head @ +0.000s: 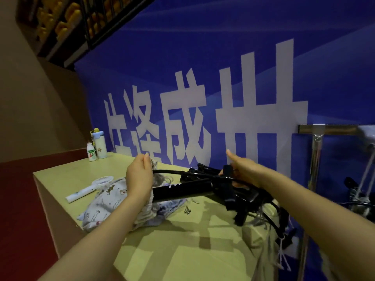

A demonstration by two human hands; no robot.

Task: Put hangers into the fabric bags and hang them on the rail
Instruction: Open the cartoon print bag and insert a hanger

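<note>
Centrally, we see a bundle of black hangers [182, 190] lying mid-frame over the worktop [182, 250], one end reaching into the mouth of a printed fabric bag [107, 201] that lies crumpled at centre left. Our left hand [140, 175] pinches the bag's opening; our right hand [243, 171] grips the bundle's other end, thumb raised. The rail [334, 130] runs along the right edge. A handheld fan [89, 189] and two bottles [97, 148] sit further left, before a blue banner [203, 57].
</note>
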